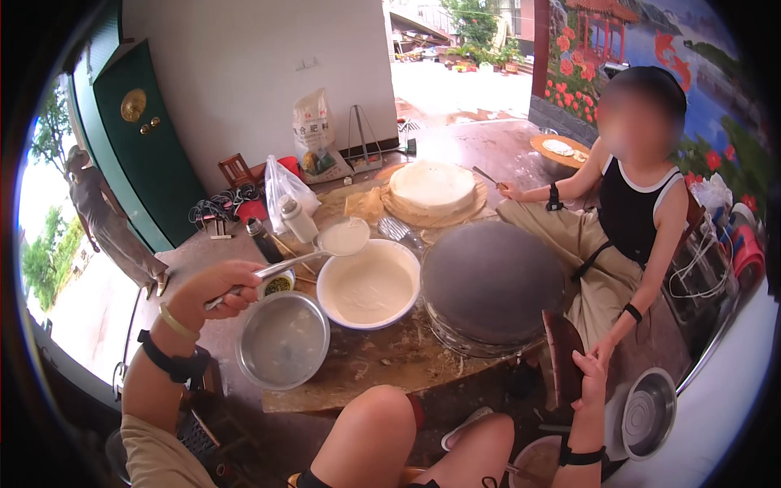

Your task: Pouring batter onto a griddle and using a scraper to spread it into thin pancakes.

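My left hand (232, 291) is closed round the handle of a metal ladle (343, 237) full of pale batter, held above the far rim of a white basin (322, 302) of batter. Beside that basin is a steel bowl (246, 363) of cloudy liquid. My right hand (589, 382) grips a dark brown, curved-edged board (560, 350), upright near the right side of a round, dark griddle (486, 264). The griddle's top is bare. A co-worker's hand (604, 350) is right by my right hand; whether it touches is unclear.
A stack of thin white flatbreads (431, 187) lies beyond the griddle. The seated co-worker (643, 187) holds a thin tool (486, 176) near it. A white bottle (298, 218), slotted spatula (397, 229) and plastic bag (285, 185) stand or lie behind the basin. A metal basin (649, 413) is at lower right.
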Available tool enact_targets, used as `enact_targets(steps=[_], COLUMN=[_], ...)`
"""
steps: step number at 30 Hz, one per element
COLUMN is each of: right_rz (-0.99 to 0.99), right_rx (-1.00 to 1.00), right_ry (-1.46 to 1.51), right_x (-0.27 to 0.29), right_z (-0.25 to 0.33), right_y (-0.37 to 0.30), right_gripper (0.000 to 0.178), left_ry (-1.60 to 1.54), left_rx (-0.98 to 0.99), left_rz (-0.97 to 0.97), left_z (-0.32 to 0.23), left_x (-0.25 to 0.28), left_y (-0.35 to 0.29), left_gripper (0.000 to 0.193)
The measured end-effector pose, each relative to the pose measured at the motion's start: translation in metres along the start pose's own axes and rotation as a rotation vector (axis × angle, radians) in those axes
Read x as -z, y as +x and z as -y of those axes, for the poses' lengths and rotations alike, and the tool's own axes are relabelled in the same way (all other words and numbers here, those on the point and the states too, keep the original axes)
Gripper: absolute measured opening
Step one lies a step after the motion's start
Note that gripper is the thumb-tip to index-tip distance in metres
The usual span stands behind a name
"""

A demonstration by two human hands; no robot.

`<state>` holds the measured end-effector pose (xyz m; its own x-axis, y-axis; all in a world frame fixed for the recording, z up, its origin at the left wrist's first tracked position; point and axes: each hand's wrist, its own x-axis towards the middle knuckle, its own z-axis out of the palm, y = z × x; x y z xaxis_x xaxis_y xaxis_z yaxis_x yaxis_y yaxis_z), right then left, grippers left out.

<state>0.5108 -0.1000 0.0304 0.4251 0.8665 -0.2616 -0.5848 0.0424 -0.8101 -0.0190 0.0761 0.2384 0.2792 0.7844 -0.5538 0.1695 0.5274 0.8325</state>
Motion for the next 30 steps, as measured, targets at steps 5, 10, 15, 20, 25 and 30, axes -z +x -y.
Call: enact_targets(steps=[5,10,15,20,25,30], right_rz=[-0.002,-0.038,-0.050,-0.040,-0.011,-0.104], right_rx=[-0.034,-0.043,-0.073,-0.008,-0.023,0.037], right_ry=[-0.117,-0.161,-0.177,-0.140,-0.037,0.063], right_x=[0.030,0.034,0.027,0.031,0.025,0.030], right_z=[0.004,0.021,0.041,0.045,0.038,0.019], right_y=[0.015,0.033,0.038,0.021,0.011,0.000], right_gripper=[0.024,0.021,0.014,0.022,0.024,0.023], left_ry=[-0.053,0.045,0.006,0.144,-0.006,0.152], left_rx=[0.063,0.008,-0.020,-0.190,-0.190,-0.180], left_rz=[-0.020,-0.102,-0.038,0.030,0.297,0.404], left_z=[-0.024,-0.067,-0.117,-0.140,-0.140,-0.124], left_x=[-0.006,-0.023,-0.038,-0.065,-0.094,-0.157], left_y=[-0.007,-0.012,-0.007,0.005,0.035,0.070], left_gripper=[0.031,0.031,0.032,0.029,0.031,0.036])
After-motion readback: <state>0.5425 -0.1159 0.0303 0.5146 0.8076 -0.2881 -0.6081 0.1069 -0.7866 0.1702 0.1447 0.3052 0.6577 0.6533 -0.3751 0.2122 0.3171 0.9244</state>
